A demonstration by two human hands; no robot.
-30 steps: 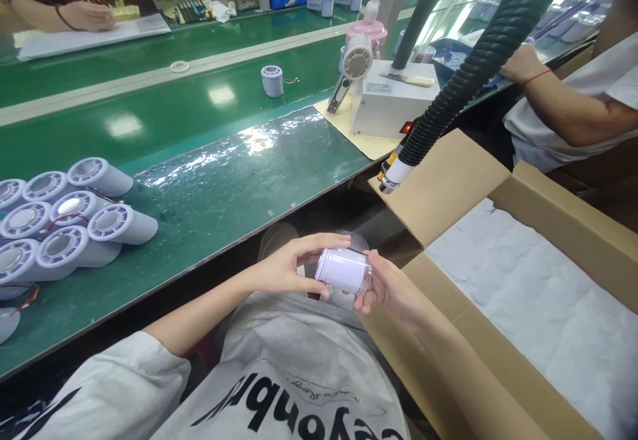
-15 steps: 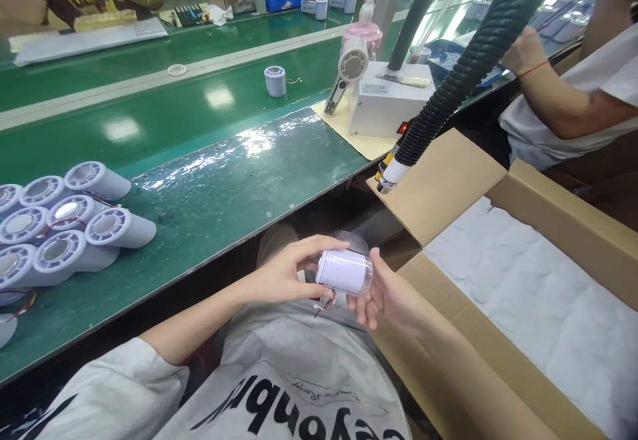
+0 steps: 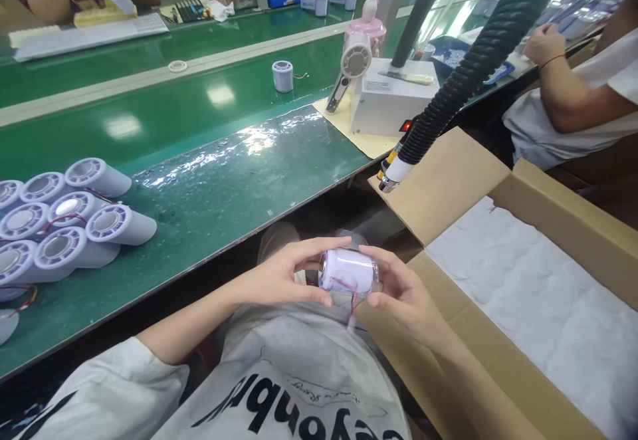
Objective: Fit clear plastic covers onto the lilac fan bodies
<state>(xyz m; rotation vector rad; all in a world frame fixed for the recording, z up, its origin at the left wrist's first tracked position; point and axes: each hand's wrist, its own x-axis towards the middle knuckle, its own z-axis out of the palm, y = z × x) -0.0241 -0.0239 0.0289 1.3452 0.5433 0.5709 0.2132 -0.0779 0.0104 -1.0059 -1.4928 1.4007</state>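
Over my lap I hold a lavender fan motor cylinder [image 3: 355,268] lying on its side, with clear film or plastic showing around it. My left hand [image 3: 279,270] grips its left end, fingers along the top and thumb below. Around the right end curls my right hand [image 3: 411,294], with fingers over the top and thumb underneath. Thin red and dark wires [image 3: 354,302] hang down the near side of the cylinder, ending in a blurred pale connector.
Several similar lavender cylinders [image 3: 60,247] lie at the left on the green bench [image 3: 214,181]. Another cylinder [image 3: 283,77] stands farther back. A white boxy machine [image 3: 393,104] and black hose [image 3: 448,101] are ahead. An open cardboard box [image 3: 463,333] holds white padding. Co-workers sit across and right.
My right hand has turned from palm-up support to gripping the right end. The held cylinder has rolled, bringing its wires to the near side. The standing cylinder has shifted slightly right.
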